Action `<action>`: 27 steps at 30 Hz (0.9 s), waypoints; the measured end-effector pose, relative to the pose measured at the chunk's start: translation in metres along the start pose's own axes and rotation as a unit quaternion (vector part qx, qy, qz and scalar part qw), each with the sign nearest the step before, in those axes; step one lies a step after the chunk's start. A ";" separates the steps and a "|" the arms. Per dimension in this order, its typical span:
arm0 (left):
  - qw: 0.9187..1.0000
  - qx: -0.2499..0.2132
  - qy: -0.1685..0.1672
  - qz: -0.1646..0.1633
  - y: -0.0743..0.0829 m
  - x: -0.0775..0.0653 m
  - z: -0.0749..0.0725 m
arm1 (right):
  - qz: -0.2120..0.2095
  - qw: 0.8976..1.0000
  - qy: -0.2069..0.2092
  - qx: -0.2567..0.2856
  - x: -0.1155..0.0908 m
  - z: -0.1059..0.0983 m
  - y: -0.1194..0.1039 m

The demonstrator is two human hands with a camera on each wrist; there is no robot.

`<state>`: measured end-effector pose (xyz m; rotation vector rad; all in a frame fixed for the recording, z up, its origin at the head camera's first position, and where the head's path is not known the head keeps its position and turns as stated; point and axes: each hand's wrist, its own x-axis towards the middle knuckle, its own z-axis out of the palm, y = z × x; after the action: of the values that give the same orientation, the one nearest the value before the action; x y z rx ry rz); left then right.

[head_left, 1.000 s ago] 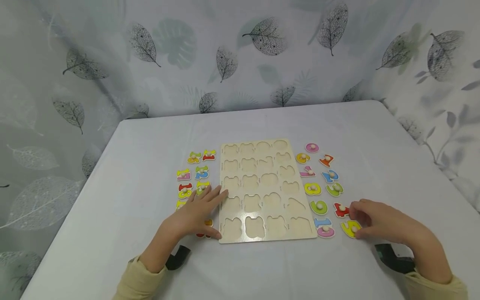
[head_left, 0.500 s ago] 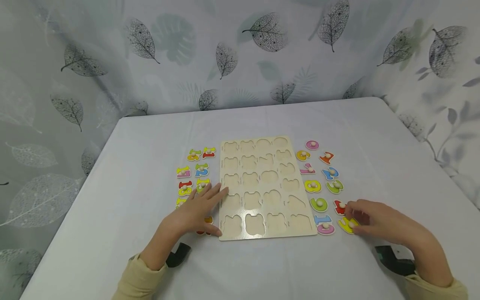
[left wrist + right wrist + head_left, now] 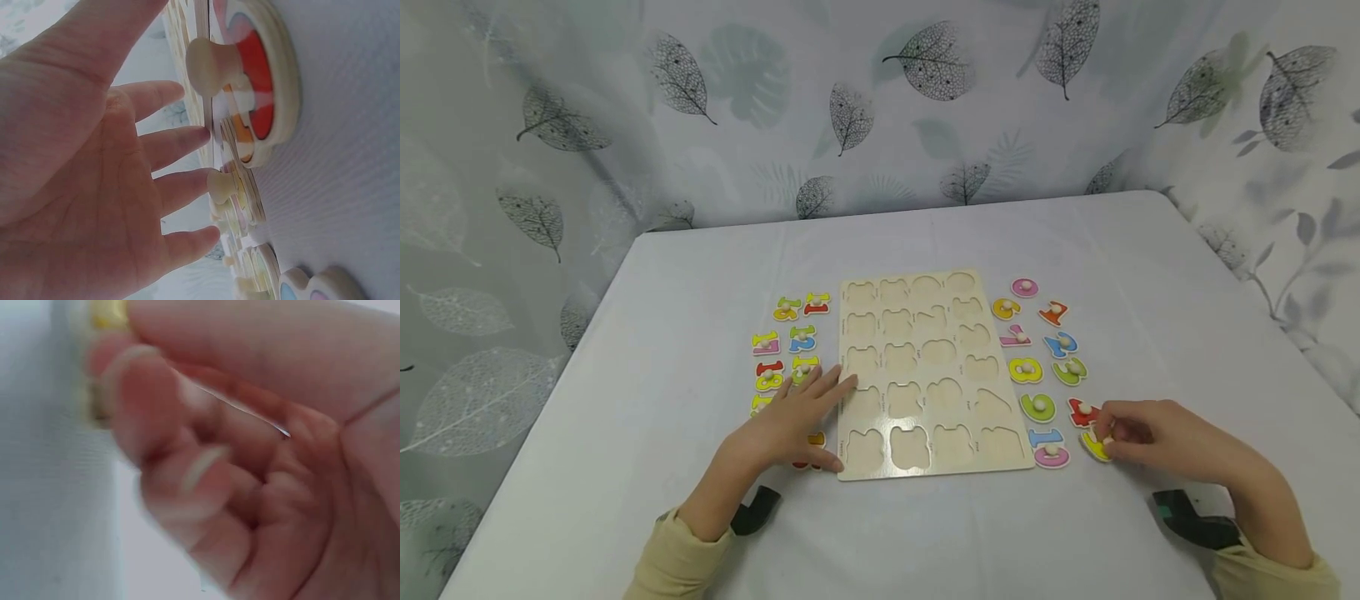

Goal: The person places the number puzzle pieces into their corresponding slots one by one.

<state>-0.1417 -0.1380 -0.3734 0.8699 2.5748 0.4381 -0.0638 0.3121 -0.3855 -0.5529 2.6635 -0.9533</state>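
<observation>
A pale wooden puzzle board [image 3: 929, 422] with numeral-shaped recesses lies on the white table. My left hand [image 3: 793, 423] is spread at the board's left edge, its fingertips over the rim. In the left wrist view that hand [image 3: 119, 181] has straight fingers, and a red knobbed number piece [image 3: 257, 87] lies beside it. Right of the board, my right hand [image 3: 1172, 442] pinches a yellow number piece [image 3: 1093, 448] between thumb and fingers; the piece is tilted and partly covered. A bit of this yellow piece [image 3: 110, 312] shows past the blurred fingertips in the right wrist view.
More knobbed number pieces flank the board. On the right are a red 4 [image 3: 1081, 412], a blue-and-pink 10 [image 3: 1049, 450] and a green 9 [image 3: 1037, 407]. Two-digit pieces such as the 12 [image 3: 802, 338] lie left, some hidden under my left hand.
My right hand has shifted slightly left, then back, and the yellow number piece has turned from lying flat to tilted in its fingers. My left hand stays in place.
</observation>
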 end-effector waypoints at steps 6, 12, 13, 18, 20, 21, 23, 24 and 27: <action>1.000 0.004 0.003 0.002 -0.001 0.000 0.000 | 0.023 0.995 0.078 0.049 0.017 0.000 -0.020; 1.000 0.000 -0.002 -0.004 -0.002 -0.001 0.004 | 0.036 0.996 0.035 0.071 0.045 0.014 -0.052; 1.000 -0.002 -0.004 -0.008 -0.002 -0.001 0.005 | 0.028 0.997 0.025 0.072 0.049 0.018 -0.056; 1.000 0.004 -0.006 -0.012 -0.003 0.000 0.007 | -0.020 0.998 0.003 0.051 0.061 0.037 -0.069; 1.000 0.012 -0.005 -0.011 -0.003 0.000 0.007 | -0.026 0.999 0.000 0.041 0.064 0.043 -0.071; 1.000 0.015 -0.005 -0.010 -0.002 0.000 0.006 | -0.027 0.999 -0.002 0.036 0.065 0.045 -0.072; 1.000 0.019 -0.004 -0.009 -0.003 0.000 0.006 | -0.022 0.999 -0.005 0.029 0.067 0.049 -0.074; 1.000 0.020 -0.004 -0.009 -0.003 0.000 0.006 | -0.018 0.999 -0.007 0.026 0.068 0.050 -0.074; 1.000 0.020 -0.003 -0.007 -0.003 0.000 0.004 | -0.007 1.000 -0.010 0.017 0.069 0.051 -0.076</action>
<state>-0.1412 -0.1393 -0.3783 0.8654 2.5905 0.3811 -0.0868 0.1996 -0.3820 -0.5717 2.6235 -0.9892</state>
